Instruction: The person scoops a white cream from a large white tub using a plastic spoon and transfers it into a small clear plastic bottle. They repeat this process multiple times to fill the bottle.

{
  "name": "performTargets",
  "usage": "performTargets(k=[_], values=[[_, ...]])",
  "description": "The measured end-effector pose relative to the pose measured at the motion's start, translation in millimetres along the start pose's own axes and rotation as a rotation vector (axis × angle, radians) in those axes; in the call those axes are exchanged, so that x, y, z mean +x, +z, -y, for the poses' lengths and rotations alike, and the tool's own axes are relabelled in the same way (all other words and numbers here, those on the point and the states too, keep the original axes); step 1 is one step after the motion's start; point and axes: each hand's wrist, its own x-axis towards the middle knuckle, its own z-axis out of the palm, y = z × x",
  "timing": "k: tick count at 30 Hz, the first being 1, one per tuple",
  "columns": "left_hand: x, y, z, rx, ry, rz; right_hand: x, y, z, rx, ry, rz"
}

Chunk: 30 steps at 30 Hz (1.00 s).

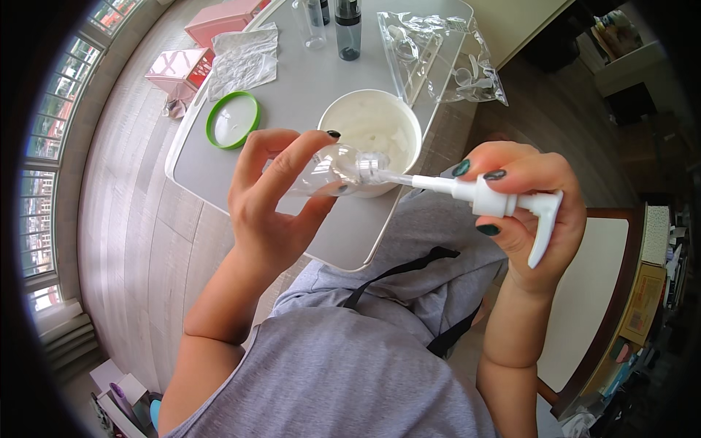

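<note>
My left hand (pixel 274 202) grips a clear plastic bottle (pixel 328 169), tipped on its side with its neck to the right. Between the fingers and thumb of my right hand (pixel 526 202) is a white lotion pump (pixel 490 197), its hooked spout hanging down past my palm. The pump's dip tube (pixel 395 178) reaches to the bottle's mouth; whether its tip is inside I cannot tell. Behind the bottle stands a white bowl (pixel 371 98) with pale liquid in it. My left fingers and the bottle hide part of its near side.
On the grey folding table (pixel 296 109) are a green-rimmed lid (pixel 234 119), a crumpled white cloth or tissue (pixel 243 57), a dark translucent bottle (pixel 348 35) and another clear bottle (pixel 313 27). A clear plastic bag (pixel 438 60) with small fittings overhangs the right edge. Pink boxes (pixel 183 71) stand beyond the left edge.
</note>
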Motion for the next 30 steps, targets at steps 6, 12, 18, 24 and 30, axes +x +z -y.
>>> performTargets(k=[6,12,18,24,30], values=[[-1,2,4,-0.069,-0.048,-0.011,-5,-6,-2,0.157,0.035,-0.094],[0,2,6,-0.123,-0.061,-0.018,-8,-5,-3,0.295,0.145,-0.237],[-2,2,5,-0.115,-0.028,-0.007,-5,6,-4,0.386,0.332,-0.288],[-6,0,12,-0.172,-0.092,0.044,-9,-2,-5,0.438,0.379,-0.368],[-6,2,14,-0.262,-0.161,0.058,-9,2,-10,0.637,0.418,-0.459]])
